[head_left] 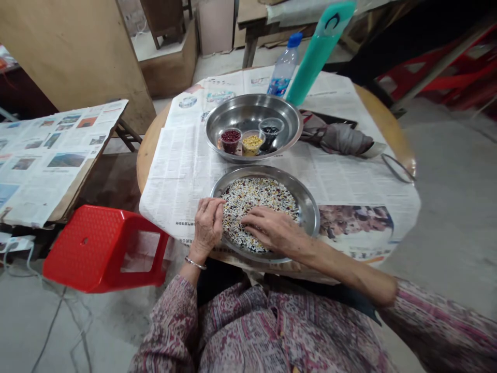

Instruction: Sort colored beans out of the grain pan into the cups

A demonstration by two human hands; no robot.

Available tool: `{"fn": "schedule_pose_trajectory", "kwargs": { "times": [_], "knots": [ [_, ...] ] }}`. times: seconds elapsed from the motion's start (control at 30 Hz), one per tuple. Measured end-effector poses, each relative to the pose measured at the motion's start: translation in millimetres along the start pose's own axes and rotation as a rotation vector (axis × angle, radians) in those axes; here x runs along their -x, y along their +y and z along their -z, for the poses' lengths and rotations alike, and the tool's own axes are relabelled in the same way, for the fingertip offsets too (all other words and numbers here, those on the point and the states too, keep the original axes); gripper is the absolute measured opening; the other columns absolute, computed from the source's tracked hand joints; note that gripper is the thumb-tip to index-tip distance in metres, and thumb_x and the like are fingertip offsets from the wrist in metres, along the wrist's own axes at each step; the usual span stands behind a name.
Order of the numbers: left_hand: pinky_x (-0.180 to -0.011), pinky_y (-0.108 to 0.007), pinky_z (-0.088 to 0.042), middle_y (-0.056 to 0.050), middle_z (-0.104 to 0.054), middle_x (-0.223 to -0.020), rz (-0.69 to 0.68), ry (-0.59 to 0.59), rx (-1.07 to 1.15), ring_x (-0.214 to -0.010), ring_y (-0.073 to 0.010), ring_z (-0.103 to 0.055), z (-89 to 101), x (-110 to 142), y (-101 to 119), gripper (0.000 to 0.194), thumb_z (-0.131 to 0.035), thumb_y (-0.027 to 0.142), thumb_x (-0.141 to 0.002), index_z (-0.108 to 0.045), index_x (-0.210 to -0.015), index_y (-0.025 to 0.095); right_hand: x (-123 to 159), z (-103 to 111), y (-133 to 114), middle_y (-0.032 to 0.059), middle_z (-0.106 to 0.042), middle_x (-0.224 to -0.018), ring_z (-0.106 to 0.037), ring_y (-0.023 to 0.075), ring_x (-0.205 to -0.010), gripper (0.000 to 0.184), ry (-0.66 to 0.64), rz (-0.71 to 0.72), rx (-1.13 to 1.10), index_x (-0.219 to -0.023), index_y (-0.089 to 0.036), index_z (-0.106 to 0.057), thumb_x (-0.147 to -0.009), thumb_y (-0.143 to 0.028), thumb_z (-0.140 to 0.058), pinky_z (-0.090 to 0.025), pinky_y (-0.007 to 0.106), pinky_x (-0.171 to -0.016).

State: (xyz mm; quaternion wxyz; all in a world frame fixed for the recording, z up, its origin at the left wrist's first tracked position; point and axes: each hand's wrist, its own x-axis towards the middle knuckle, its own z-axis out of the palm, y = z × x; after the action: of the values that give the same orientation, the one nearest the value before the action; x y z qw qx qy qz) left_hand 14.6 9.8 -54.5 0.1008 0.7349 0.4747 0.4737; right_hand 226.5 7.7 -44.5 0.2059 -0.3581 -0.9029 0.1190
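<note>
A round, pale-wood table (382,116) spread with printed white newspaper (174,160) stands beneath and beyond a person's two hands. Well to the left of the left hand, more newssheets cover a long, low board (58,150), and nearer to that hand stands a red plastic stool (93,248) with a dimpled seat. Directly beyond both hands sits a wide, round stainless-steel basin (236,114); a shallower, round steel pan (309,213) lies right at the hands, holding a speckled mix of white, yellow and dark grains (260,199). Farther out, past the basin, a tall teal container (318,57) leans beside a clear plastic bottle (283,67) with a blue cap. A grey, bunched cloth bundle (337,134) lies beyond the right hand, off to its right. The right hand (274,228) reaches over the grains, fingers bent and close together; the left hand (209,223) is at the pan's left rim, fingers curled, thumb near the forefinger. Whether either pinches a grain cannot be told. Inside the basin ahead of the hands are three clear plastic cups (252,143) of dark-red, yellow and black contents. A thin, silver-coloured bracelet (195,263) circles the left wrist.
</note>
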Motion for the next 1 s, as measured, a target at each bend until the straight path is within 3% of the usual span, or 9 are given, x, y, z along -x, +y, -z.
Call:
{"fn": "schedule_pose_trajectory", "kwargs": {
  "times": [0.07, 0.17, 0.3, 0.47, 0.57, 0.63, 0.77, 0.87, 1.0],
  "knots": [
    [-0.093, -0.037, -0.050, -0.007, -0.069, -0.098, 0.005, -0.001, -0.003, -0.097, -0.0196, -0.063, -0.2, 0.2, -0.3, 0.024, -0.041, 0.024, -0.106, -0.065, -0.104, 0.019, -4.2, 3.3, 2.7, 0.0073, -0.070, -0.096, -0.065, 0.0206, -0.090, 0.018, 0.009, -0.011, -0.022, -0.101, -0.021, -0.069, -0.099, -0.022, -0.051, -0.052, 0.033, -0.077],
    [-0.093, -0.037, -0.050, -0.007, -0.069, -0.097, -0.005, 0.013, 0.005, -0.096, -0.0196, -0.063, -0.7, 0.3, -0.9, 0.023, -0.042, 0.023, -0.106, -0.065, -0.103, 0.019, -24.4, 8.1, 21.9, 0.0081, -0.071, -0.099, -0.065, 0.0219, -0.090, 0.019, 0.074, -0.149, 0.029, -0.100, -0.021, -0.070, -0.099, -0.024, -0.052, -0.052, 0.036, -0.080],
    [-0.093, -0.037, -0.050, -0.007, -0.069, -0.098, -0.008, 0.014, 0.009, -0.096, -0.0195, -0.063, -1.0, 0.3, -1.1, 0.023, -0.043, 0.023, -0.106, -0.065, -0.104, 0.019, -56.8, 2.8, 42.6, 0.0142, -0.072, -0.109, -0.061, 0.0299, -0.104, 0.023, 0.095, -0.281, 0.191, -0.109, -0.016, -0.072, -0.095, -0.022, -0.055, -0.051, 0.043, -0.086],
    [-0.092, -0.036, -0.051, -0.007, -0.069, -0.098, -0.011, 0.020, 0.010, -0.096, -0.0191, -0.062, -0.9, 1.4, -0.9, 0.022, -0.042, 0.022, -0.106, -0.064, -0.104, 0.018, -58.1, -9.9, 22.9, 0.0136, -0.070, -0.112, -0.057, 0.0274, -0.103, 0.023, 0.024, 0.011, 0.166, -0.110, -0.015, -0.070, -0.097, -0.024, -0.054, -0.050, 0.044, -0.092],
    [-0.091, -0.037, -0.051, -0.007, -0.069, -0.099, 0.001, 0.011, 0.015, -0.097, -0.0194, -0.062, -0.5, 2.0, 0.0, 0.022, -0.042, 0.022, -0.106, -0.064, -0.105, 0.018, -40.9, -4.8, 9.7, 0.0100, -0.070, -0.102, -0.058, 0.0236, -0.095, 0.019, -0.016, 0.155, 0.076, -0.102, -0.017, -0.070, -0.099, -0.023, -0.052, -0.051, 0.040, -0.088],
    [-0.092, -0.037, -0.051, -0.007, -0.069, -0.099, -0.003, 0.011, 0.026, -0.097, -0.0191, -0.062, -0.3, 2.0, 0.9, 0.021, -0.043, 0.021, -0.106, -0.064, -0.105, 0.018, -30.5, 3.7, 8.3, 0.0082, -0.070, -0.094, -0.059, 0.0220, -0.089, 0.019, -0.004, 0.176, 0.030, -0.097, -0.019, -0.069, -0.100, -0.023, -0.050, -0.051, 0.038, -0.084],
    [-0.092, -0.037, -0.051, -0.007, -0.069, -0.099, -0.012, 0.014, 0.026, -0.097, -0.0193, -0.062, 0.0, 1.2, 1.7, 0.021, -0.043, 0.020, -0.105, -0.064, -0.104, 0.019, -22.1, 17.7, 20.0, 0.0069, -0.070, -0.086, -0.063, 0.0213, -0.086, 0.020, 0.100, 0.039, 0.028, -0.089, -0.020, -0.067, -0.100, -0.023, -0.051, -0.051, 0.037, -0.082],
    [-0.091, -0.037, -0.052, -0.007, -0.068, -0.098, -0.012, 0.016, 0.022, -0.096, -0.0195, -0.062, 0.3, 0.6, 1.3, 0.020, -0.044, 0.020, -0.105, -0.064, -0.104, 0.019, -25.0, 21.5, 29.4, 0.0056, -0.070, -0.083, -0.065, 0.0209, -0.079, 0.017, 0.069, -0.048, 0.072, -0.086, -0.022, -0.066, -0.096, -0.021, -0.054, -0.052, 0.035, -0.074],
    [-0.090, -0.036, -0.052, -0.007, -0.068, -0.098, -0.013, 0.013, 0.037, -0.095, -0.0193, -0.062, 0.6, 0.4, 0.1, 0.019, -0.045, 0.018, -0.104, -0.064, -0.104, 0.019, -40.6, 35.3, 36.0, 0.0058, -0.075, -0.092, -0.069, 0.0215, -0.082, 0.015, 0.132, -0.138, 0.044, -0.092, -0.022, -0.069, -0.095, -0.022, -0.054, -0.053, 0.035, -0.073]
  ]
}}
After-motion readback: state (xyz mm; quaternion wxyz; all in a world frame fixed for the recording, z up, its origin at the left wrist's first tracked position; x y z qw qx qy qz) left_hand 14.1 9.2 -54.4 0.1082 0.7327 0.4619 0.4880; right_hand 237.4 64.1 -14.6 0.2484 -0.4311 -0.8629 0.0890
